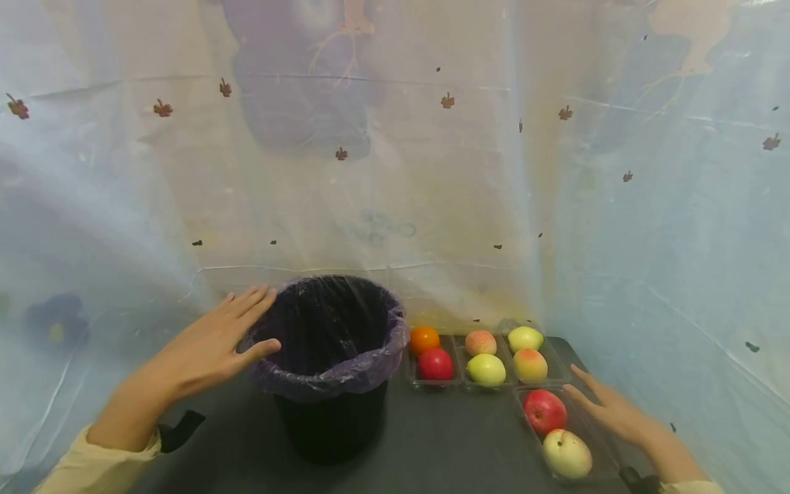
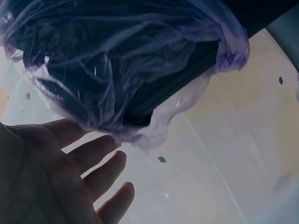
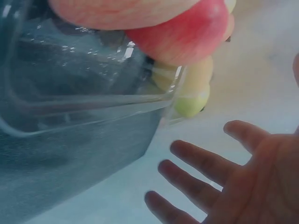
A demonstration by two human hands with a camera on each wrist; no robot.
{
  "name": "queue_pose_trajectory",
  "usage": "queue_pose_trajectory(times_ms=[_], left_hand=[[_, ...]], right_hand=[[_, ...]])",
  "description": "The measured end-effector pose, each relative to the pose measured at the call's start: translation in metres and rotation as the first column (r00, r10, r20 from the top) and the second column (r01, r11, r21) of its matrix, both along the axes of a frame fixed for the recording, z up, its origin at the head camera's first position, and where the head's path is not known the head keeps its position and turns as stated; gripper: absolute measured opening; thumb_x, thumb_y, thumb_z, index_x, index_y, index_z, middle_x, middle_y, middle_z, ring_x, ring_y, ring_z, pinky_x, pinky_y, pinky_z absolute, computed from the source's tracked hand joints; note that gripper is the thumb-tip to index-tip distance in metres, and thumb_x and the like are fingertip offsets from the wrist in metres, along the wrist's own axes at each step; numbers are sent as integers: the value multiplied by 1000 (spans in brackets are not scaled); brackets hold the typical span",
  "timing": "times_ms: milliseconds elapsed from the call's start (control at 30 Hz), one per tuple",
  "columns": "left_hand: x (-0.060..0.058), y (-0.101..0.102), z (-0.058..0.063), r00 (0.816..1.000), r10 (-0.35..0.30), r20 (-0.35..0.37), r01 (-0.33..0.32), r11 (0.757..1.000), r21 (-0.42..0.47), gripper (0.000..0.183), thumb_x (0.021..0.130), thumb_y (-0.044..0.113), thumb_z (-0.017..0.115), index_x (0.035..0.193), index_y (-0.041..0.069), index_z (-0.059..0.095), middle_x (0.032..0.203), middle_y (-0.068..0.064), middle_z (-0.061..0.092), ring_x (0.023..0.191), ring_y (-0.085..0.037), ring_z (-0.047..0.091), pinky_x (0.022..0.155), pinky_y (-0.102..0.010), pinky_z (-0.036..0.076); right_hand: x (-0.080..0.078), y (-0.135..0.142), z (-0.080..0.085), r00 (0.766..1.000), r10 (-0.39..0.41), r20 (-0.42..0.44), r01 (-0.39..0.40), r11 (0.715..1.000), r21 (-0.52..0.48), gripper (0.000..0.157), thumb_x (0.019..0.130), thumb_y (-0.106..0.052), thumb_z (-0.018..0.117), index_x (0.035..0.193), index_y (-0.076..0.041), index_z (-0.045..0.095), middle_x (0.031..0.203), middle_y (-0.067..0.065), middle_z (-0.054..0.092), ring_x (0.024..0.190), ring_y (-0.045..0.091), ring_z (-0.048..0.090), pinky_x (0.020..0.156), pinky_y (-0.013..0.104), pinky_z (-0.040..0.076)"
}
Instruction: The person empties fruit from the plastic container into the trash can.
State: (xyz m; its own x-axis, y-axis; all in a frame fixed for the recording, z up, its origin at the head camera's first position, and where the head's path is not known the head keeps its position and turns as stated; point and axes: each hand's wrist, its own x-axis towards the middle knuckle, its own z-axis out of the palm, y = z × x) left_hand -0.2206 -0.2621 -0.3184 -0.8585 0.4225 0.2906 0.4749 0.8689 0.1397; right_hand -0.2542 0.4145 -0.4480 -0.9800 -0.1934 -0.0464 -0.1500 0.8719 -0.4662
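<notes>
My left hand (image 1: 216, 339) is spread with straight fingers at the left side of a black bin (image 1: 333, 425). A purple plastic bag (image 1: 364, 370) lines the bin and folds over its rim; in the left wrist view the fingertips (image 2: 114, 140) are right at the bag's edge. On the right, my right hand (image 1: 617, 412) hovers with fingers extended and holds nothing. Nearest to it is a clear plastic tray (image 1: 595, 439) with a red apple (image 1: 545, 410) and a pale peach (image 1: 566, 454). The right wrist view shows that hand's palm beside the tray's wall (image 3: 93, 105).
Behind stand more clear trays: one has an orange (image 1: 424, 339) and a red fruit (image 1: 435, 364), another a peach (image 1: 481, 342) and a yellow-green fruit (image 1: 486, 370), a third a yellow-green fruit (image 1: 525, 339) and a peach (image 1: 529, 365). Plastic sheeting (image 1: 432, 206) surrounds the dark table (image 1: 457, 439).
</notes>
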Motion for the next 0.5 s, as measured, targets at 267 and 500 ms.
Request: queue_pose_trajectory(times_ms=[267,500], left_hand=[[-8,8,-1,999,-14,41,13,1000,11,83,101,59,47,163,17,10,168,-8,10,154,-34,10,126,-42,-4],[-10,13,-2,995,-6,98,4,1000,22,87,100,63,46,163,14,11,168,-9,6,153,-39,7,124,-55,5]], right_hand=[[1,12,-9,988,-48,146,51,999,-14,79,107,-55,27,157,6,17,154,40,22,134,65,26,95,77,36],[2,19,-20,979,-79,190,83,996,-15,80,108,-54,25,152,12,25,150,43,28,132,66,30,95,75,38]])
